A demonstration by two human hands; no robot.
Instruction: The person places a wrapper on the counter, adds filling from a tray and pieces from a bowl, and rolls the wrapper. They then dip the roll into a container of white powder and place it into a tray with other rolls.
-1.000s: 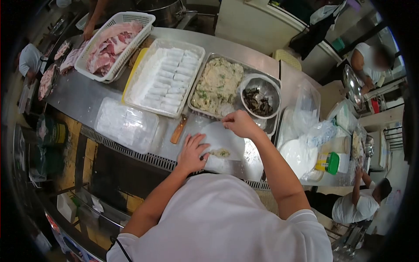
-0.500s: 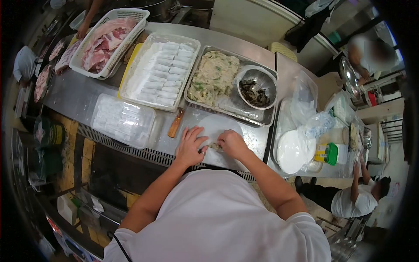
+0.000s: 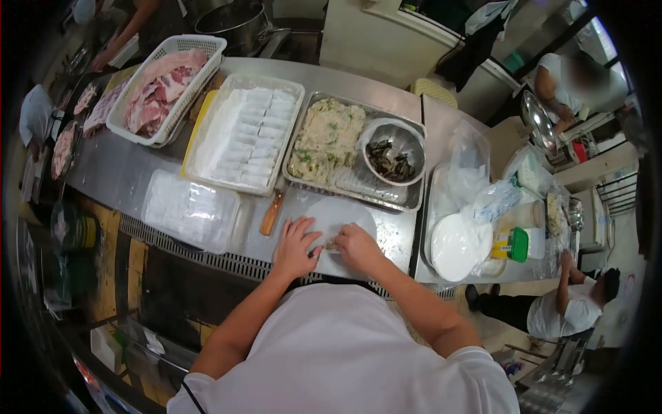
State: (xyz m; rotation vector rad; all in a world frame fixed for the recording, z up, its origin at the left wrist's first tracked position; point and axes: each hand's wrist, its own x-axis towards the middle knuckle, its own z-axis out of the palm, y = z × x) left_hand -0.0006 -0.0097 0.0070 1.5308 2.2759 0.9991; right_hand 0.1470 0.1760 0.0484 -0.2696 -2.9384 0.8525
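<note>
Sheet (image 3: 348, 209) lies on the counter (image 3: 402, 240); left hand (image 3: 296, 250), fingers spread, at its edge; right hand (image 3: 357, 248), fingers bunched, by the mix (image 3: 330, 245), whether pinching I cannot tell

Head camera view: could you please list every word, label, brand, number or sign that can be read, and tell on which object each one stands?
No text can be read.
Yellow-and-green tub, on the right: printing on its yellow side, too small to read.
Red, white and blue surface, at the lower left: printed, too blurred to read.
</note>
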